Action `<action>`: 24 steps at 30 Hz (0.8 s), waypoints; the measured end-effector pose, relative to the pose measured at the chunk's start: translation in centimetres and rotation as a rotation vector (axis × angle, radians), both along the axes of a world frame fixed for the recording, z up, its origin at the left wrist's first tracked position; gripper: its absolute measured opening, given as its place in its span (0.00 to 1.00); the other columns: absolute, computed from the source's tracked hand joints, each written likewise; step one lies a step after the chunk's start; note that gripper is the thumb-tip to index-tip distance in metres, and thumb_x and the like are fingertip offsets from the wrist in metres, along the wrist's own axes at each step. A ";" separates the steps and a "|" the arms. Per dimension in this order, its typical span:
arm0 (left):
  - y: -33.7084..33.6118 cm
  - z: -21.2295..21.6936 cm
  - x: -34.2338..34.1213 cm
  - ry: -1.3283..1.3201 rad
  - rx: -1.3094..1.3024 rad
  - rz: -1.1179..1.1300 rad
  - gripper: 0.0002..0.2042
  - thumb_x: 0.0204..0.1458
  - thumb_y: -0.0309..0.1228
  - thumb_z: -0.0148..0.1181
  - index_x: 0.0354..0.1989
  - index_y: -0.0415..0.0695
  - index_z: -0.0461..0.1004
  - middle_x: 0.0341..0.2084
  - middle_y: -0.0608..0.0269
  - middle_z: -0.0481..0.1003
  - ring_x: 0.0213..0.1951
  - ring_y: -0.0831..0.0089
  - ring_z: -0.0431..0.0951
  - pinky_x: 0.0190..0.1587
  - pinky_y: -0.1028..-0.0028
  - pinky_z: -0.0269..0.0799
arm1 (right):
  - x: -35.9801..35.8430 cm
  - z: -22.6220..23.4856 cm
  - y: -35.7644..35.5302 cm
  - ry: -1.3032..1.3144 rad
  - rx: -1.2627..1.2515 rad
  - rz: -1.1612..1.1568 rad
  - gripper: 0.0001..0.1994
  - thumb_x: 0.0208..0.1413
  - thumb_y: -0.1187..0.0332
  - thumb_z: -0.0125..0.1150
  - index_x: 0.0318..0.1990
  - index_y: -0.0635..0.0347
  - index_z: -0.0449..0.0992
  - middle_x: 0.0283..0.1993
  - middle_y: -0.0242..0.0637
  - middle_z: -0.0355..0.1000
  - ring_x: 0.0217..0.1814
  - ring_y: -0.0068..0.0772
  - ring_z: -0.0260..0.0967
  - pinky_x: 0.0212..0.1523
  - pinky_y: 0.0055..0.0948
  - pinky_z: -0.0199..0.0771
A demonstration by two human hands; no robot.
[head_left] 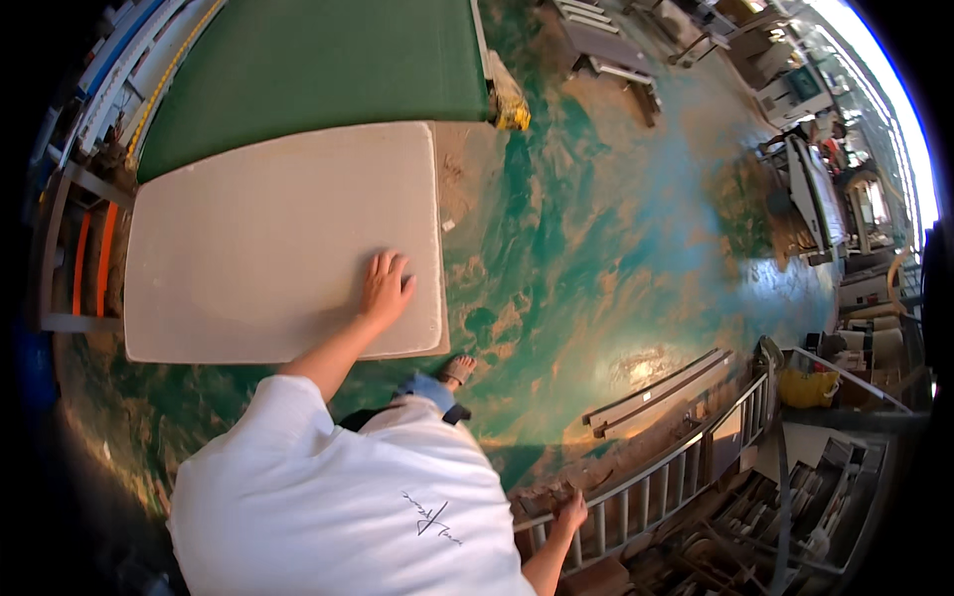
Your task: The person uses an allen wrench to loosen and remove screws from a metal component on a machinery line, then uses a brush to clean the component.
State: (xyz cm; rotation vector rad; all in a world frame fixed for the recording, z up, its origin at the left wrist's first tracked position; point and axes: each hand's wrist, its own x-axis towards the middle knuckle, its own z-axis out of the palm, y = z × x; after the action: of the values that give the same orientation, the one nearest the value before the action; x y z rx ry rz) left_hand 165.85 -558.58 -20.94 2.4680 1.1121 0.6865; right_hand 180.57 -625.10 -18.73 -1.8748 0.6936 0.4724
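My left hand (386, 286) lies on a large pale board (248, 248) with rounded corners, near its right edge. Its fingers are spread a little on the surface, gripping nothing. The board's far edge meets a green conveyor belt (328, 70), and brownish sheet edges show past its right side. Down at the lower right, my right hand (569, 512) is beside my body with its fingers curled in. It overlaps the top bar of a metal railing (651, 489) in the picture; whether it touches the bar or holds anything is hidden.
Orange bars (103, 258) stand in a frame left of the board. A yellow part (512, 107) sits at the belt's right corner. Long strips (661, 390) lie on the dusty green floor (596, 268) before the railing. Carts and benches (606, 50) stand farther off.
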 end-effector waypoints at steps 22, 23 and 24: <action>3.9 0.7 27.3 0.069 -0.565 0.661 0.16 0.44 0.18 0.65 0.44 0.45 0.81 0.38 0.54 0.77 0.41 0.56 0.78 0.44 0.61 0.75 | 54.0 5.8 76.6 0.265 0.482 1.297 0.15 0.69 0.59 0.56 0.41 0.64 0.77 0.27 0.34 0.75 0.25 0.24 0.74 0.26 0.24 0.74; 4.7 0.3 27.7 0.024 -0.671 0.703 0.18 0.44 0.17 0.65 0.46 0.45 0.81 0.38 0.54 0.77 0.40 0.58 0.80 0.42 0.62 0.76 | 53.9 6.2 80.5 0.295 0.505 1.336 0.15 0.69 0.59 0.56 0.42 0.64 0.77 0.28 0.34 0.76 0.26 0.24 0.74 0.27 0.25 0.74; 5.1 -0.9 27.8 -0.118 -0.772 0.662 0.20 0.51 0.19 0.62 0.55 0.41 0.77 0.41 0.52 0.82 0.30 0.68 0.83 0.30 0.67 0.78 | 53.4 6.3 84.2 0.326 0.529 1.375 0.15 0.69 0.58 0.56 0.43 0.63 0.77 0.29 0.34 0.76 0.26 0.25 0.74 0.27 0.25 0.74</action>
State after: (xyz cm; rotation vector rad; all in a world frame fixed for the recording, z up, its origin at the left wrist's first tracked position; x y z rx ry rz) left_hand 193.67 -553.52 -21.86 1.3965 1.7493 0.4267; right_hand 233.99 -540.89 -12.48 -1.5091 -0.6265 1.6480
